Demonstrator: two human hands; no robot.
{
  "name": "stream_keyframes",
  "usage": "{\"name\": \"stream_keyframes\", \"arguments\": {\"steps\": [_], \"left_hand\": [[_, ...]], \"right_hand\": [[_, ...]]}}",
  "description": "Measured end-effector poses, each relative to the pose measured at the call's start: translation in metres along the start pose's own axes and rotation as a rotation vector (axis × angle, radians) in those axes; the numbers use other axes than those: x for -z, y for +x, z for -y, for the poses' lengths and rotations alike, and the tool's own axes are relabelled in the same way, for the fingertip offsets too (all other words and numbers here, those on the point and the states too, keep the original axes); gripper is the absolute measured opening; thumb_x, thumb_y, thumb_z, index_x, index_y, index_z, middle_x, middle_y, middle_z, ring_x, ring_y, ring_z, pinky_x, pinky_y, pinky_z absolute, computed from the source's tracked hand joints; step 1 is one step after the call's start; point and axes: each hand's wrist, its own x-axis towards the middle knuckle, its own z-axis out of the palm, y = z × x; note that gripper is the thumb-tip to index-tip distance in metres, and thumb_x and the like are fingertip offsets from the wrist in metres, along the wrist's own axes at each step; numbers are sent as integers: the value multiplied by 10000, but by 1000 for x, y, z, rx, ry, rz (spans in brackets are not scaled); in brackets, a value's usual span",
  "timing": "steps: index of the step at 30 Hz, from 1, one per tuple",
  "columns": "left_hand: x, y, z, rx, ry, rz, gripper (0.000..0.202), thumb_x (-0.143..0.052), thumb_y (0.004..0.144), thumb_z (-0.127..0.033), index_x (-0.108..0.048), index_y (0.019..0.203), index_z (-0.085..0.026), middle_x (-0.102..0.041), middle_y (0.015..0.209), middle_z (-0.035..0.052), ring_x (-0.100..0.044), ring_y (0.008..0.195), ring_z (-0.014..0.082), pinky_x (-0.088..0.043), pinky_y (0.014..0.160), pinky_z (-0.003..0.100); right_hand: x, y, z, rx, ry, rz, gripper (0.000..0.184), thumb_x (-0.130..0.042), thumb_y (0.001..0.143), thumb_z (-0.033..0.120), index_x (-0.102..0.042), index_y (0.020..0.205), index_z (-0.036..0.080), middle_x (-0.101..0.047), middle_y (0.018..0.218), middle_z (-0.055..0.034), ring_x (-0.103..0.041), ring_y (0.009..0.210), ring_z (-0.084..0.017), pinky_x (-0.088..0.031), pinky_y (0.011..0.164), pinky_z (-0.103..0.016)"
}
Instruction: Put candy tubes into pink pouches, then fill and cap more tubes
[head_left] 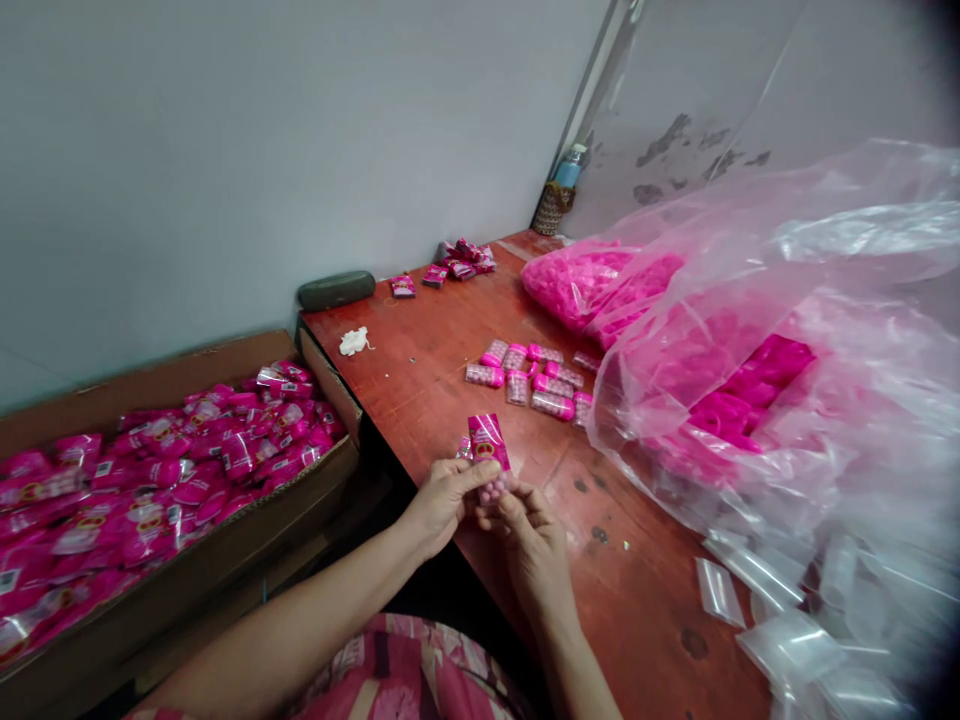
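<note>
Near the table's front edge, my left hand (444, 500) pinches a pink printed wrapper (487, 440) between thumb and fingers. Pink candy balls (493, 490) show at its lower end; whether a bottle surrounds them is partly hidden by my fingers. My right hand (534, 535) is closed on the same piece from the right, thumb and fingertips at its lower end. A shiny scrap (464, 448) shows just behind my left fingers. Beyond my hands lie several small clear bottles (553, 404) of pink balls with bright pink caps.
A cardboard box (352, 462) at left holds many pink-wrapped bottles (157, 465). Large clear bags (637, 375) of pink caps cover the table's right side, with clear plastic sleeves (718, 590) nearer. Wrapper stacks (466, 262), a dark case (337, 290) and white tissue (355, 341) lie farther back.
</note>
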Motion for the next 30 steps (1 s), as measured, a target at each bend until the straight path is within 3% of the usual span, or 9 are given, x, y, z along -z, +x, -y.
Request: {"name": "stream_keyframes", "arguments": {"steps": [3,7,10,13,15,18,21,23,30], "left_hand": [[4,-3,-1,-15,19,-7,266,-712,656,-317,-630,640,-65,-566,590,38,-498,482,77,-419,454,191],[4,-10,5,-44,67,1,265,-723,649,-315,-640,621,-64,-554,548,22,-503,483,73,-430,503,195],[11,-19,-5,-107,34,-36,255,-718,659,-316,-642,646,-73,-617,626,59,-570,552,118,-473,567,239],[33,-30,-30,-343,-104,-208,299,-688,684,-385,-652,807,-115,-674,880,105,-634,789,202,-497,768,343],[49,-34,-44,-536,-116,-352,445,-610,715,-502,-627,977,-144,-664,975,113,-621,896,227,-469,848,381],[60,-28,-46,-591,213,-437,508,-611,718,-486,-584,1104,-157,-633,1072,126,-577,1009,256,-395,937,427],[52,-12,-28,-580,764,-286,414,-697,670,-346,-626,1059,-224,-560,1205,82,-436,1185,260,-208,1058,436],[44,0,-14,-608,1007,-181,350,-698,672,-282,-644,1018,-269,-537,1233,46,-338,1258,253,-84,1083,446],[46,17,2,-705,1155,-151,224,-593,763,-204,-670,938,-321,-589,1165,22,-347,1252,249,-17,1072,487]], "right_hand": [[1,-1,0,-13,6,53,249,-641,755,267,-535,970,201,-652,816,-24,-616,705,-144,-494,679,-282],[-4,5,-1,-7,0,27,199,-666,725,288,-514,827,210,-631,673,23,-598,578,-124,-486,595,-260],[-9,8,3,-18,-58,36,239,-691,690,320,-521,808,199,-637,660,14,-602,573,-136,-485,571,-261],[-5,9,12,-20,-124,17,247,-682,697,348,-535,809,185,-649,669,-7,-603,562,-137,-471,524,-239],[3,10,17,-27,-182,-17,255,-661,712,383,-534,788,176,-652,683,-25,-589,528,-133,-435,450,-213],[16,13,20,-43,-246,-20,268,-631,734,415,-527,767,170,-648,699,-41,-567,510,-125,-372,383,-182],[20,13,19,-50,-301,5,270,-614,747,425,-537,752,166,-630,652,-31,-548,503,-117,-366,398,-180],[19,12,18,-49,-331,11,276,-612,746,431,-548,736,163,-618,621,-26,-539,500,-113,-370,419,-186],[17,11,14,-57,-361,-20,276,-616,731,442,-564,732,170,-614,613,-9,-509,479,-100,-350,422,-190]]}}
